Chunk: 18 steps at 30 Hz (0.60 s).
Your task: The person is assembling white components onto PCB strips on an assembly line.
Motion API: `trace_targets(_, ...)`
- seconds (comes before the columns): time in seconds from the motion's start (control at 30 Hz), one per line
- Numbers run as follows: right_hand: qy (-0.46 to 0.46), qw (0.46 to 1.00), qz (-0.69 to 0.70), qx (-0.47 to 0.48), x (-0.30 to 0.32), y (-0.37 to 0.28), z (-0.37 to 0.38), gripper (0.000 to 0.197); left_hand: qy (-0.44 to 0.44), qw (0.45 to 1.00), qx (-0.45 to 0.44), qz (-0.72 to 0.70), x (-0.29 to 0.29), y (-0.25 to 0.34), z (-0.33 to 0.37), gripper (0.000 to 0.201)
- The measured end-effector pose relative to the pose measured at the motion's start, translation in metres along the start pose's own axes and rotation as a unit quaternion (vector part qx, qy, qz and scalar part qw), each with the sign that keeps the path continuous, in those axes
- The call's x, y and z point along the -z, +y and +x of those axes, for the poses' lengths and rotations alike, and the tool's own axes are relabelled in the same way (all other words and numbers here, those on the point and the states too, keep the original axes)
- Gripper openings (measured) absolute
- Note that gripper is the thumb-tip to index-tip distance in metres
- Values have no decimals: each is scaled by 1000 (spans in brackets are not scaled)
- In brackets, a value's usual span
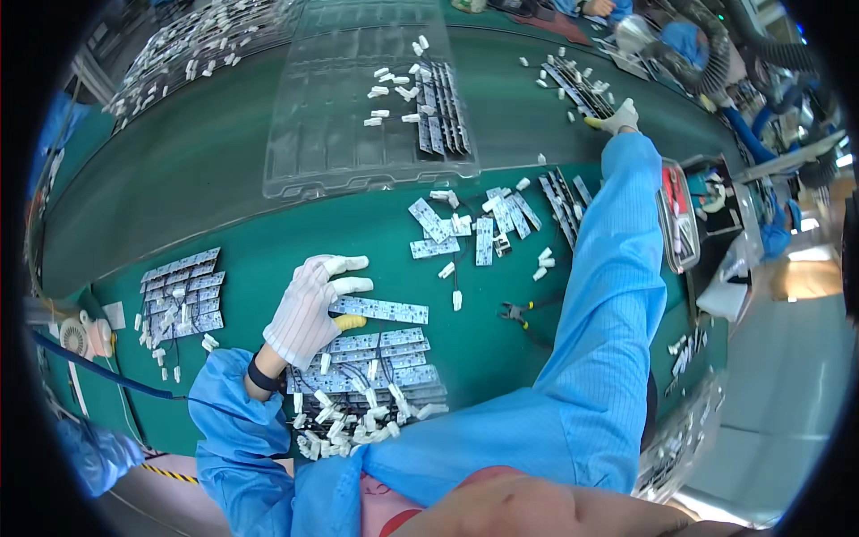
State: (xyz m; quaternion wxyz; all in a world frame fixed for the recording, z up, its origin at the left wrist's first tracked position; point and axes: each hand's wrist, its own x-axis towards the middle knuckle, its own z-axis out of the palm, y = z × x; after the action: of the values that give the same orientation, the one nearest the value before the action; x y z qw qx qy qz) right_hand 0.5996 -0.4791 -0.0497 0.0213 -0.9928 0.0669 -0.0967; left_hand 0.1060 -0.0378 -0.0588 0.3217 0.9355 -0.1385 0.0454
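My left hand [309, 304], in a striped white glove with a yellow thumb tip, pinches the left end of a narrow white circuit board strip [385, 311] between thumb and fingers. Just below it lies a stack of similar strips [358, 380] with black wires and white connectors. My right arm stretches far forward over the green conveyor. There my gloved right hand [617, 118] has thumb and fingers around the near end of a bundle of wired strips [577, 85]; the palm side is hidden.
A clear plastic tray [313, 116] holds more strips on the conveyor. Loose strips [434, 228] and pliers [517, 312] lie mid-table. Another strip stack [183, 295] and a small fan [85, 337] are at left. A tool box [680, 219] stands at right.
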Motion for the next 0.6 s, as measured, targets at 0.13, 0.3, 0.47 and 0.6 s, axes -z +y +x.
trace_targets(0.13, 57, 997, -20, 38, -1, -36, -25, 105, 9, 999, 30, 13, -1, 5, -3, 51)
trace_targets(0.3, -44, 996, 1, 76, 7, -49, -22, 72, 9, 999, 40, 19, -1, 9, -1, 52)
trace_targets(0.47, -25, 993, 0, 118, -19, -37, 0, 67, 4, 999, 41, 11, 2, 8, 4, 50)
trace_targets(0.6, -87, 977, -20, 193, -30, -49, 2, 64, 4, 999, 40, 5, -1, 2, -2, 46)
